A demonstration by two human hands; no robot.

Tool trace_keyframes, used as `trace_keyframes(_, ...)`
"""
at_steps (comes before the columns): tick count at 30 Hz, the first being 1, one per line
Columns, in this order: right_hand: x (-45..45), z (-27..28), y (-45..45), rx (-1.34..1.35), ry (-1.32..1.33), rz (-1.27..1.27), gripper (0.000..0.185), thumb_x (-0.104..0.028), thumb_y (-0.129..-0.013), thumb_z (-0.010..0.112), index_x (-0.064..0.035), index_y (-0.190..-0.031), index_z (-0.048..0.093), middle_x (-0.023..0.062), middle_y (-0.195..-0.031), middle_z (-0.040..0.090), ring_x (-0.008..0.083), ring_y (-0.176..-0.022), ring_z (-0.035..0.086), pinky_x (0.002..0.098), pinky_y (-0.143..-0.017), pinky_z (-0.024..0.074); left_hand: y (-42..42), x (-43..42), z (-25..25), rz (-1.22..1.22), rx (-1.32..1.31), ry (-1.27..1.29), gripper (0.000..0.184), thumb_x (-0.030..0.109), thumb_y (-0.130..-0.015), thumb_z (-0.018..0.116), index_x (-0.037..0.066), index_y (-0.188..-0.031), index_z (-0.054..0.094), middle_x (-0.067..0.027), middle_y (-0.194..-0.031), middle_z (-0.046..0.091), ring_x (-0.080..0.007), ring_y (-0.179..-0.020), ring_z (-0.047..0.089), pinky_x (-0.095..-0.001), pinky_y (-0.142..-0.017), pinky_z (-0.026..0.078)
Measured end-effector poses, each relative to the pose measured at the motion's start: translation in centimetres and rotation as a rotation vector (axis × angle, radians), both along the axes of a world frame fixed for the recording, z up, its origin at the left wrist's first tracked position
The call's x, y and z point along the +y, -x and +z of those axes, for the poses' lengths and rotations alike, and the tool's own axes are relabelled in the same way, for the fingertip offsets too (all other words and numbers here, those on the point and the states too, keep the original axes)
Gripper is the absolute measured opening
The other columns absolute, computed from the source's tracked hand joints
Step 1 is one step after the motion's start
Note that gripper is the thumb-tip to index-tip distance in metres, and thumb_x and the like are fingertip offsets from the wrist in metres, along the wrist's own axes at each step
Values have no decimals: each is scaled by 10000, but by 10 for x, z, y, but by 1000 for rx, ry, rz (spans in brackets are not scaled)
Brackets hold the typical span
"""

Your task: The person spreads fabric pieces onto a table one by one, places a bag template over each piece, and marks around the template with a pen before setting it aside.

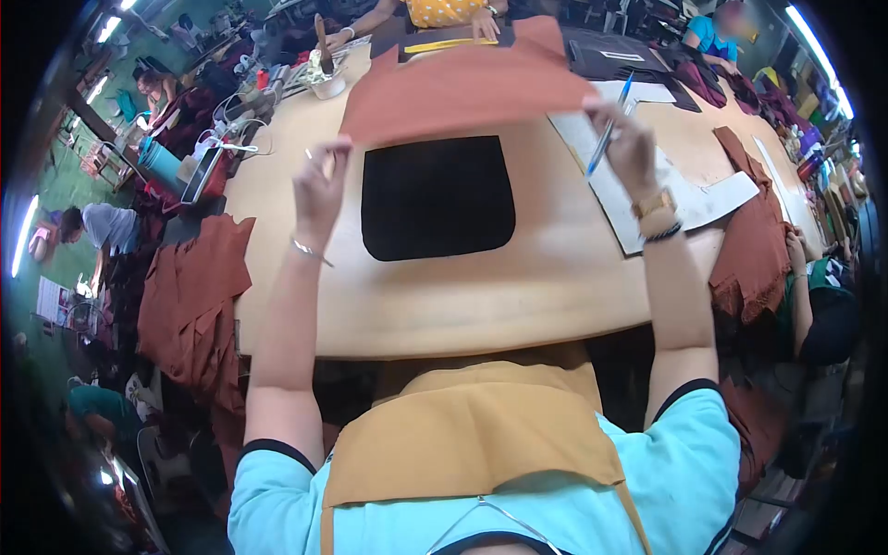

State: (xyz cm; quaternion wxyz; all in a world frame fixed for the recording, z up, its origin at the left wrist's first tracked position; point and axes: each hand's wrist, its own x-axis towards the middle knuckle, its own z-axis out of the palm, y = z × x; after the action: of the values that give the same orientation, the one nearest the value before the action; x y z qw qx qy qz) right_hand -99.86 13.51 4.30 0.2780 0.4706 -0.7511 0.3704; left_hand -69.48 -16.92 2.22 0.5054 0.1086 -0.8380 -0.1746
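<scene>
A reddish-brown leather-like piece [453, 88] is stretched above the table between my two hands. My left hand [321, 190] pinches its near left corner, fingers closed. At its right corner, my right hand [629, 153] is closed on the edge and also holds a blue pen [610, 125] slanting between its fingers. Flat on the table below lies a black panel [438, 199] with rounded near corners, apart from both hands. White pattern sheets [638, 199] lie under and beside my right hand.
A pale table [444, 310] curves in front of me. At the back left stands a white pot with a brush [327, 85]. More reddish-brown pieces hang over the left edge [194, 305] and lie at the right [754, 245]. Another person's hand [485, 25] rests across the table.
</scene>
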Motion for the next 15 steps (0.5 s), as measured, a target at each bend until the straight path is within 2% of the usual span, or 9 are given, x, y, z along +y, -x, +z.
trace_keyframes(2,12,-43,-22,-46,18,145,179,-96,-840,656,-181,-997,669,59,-827,698,279,-746,684,330,-636,533,-19,20,-42,-95,-138,-157,61,57,-897,597,29,-938,632,-130,-871,671,-288,-787,656,-350,-712,507)
trace_keyframes(3,22,-65,-27,-109,-94,91,174,-99,-832,668,-187,-982,669,64,-859,702,269,-773,686,336,-659,540,-28,25,-63,-58,-205,-104,50,44,-879,603,48,-919,632,-121,-878,670,-306,-799,645,-362,-703,503)
trace_keyframes(4,29,-78,-38,-143,-126,92,149,-102,-815,686,-174,-945,673,56,-881,708,265,-789,686,342,-687,546,-40,41,-67,-47,-307,-197,35,62,-864,626,61,-899,632,-101,-874,671,-313,-829,635,-369,-725,495)
trace_keyframes(5,36,-92,-46,-137,-104,142,126,-97,-799,700,-145,-913,676,53,-901,711,266,-786,682,345,-685,547,-50,46,-79,-3,-359,-80,46,82,-842,655,74,-884,640,-75,-871,678,-284,-836,637,-366,-750,477)
trace_keyframes(8,62,-104,-73,-205,-203,169,161,-9,-776,693,-69,-924,674,98,-937,705,263,-788,690,324,-679,547,-81,72,-78,18,-455,35,51,92,-816,678,93,-857,648,-48,-851,677,-250,-834,634,-369,-789,452)
trace_keyframes(11,83,-100,-98,-173,-246,196,122,-68,-776,711,-99,-889,676,80,-932,707,265,-781,679,349,-668,547,-108,93,-81,5,-509,53,57,94,-793,690,113,-832,652,-23,-825,667,-217,-831,630,-363,-797,432)
trace_keyframes(14,101,-98,-115,-219,-264,245,145,-67,-760,724,-103,-892,678,81,-900,706,259,-757,676,344,-657,546,-129,108,-80,-52,-520,93,110,47,-755,705,99,-830,644,-33,-806,653,-225,-822,625,-351,-781,439)
trace_keyframes(15,109,-99,-121,-236,-297,230,130,-95,-766,730,-102,-887,682,81,-833,692,244,-711,662,341,-616,529,-133,110,-82,-56,-517,79,126,36,-725,703,96,-818,642,-32,-793,645,-222,-823,625,-350,-783,438)
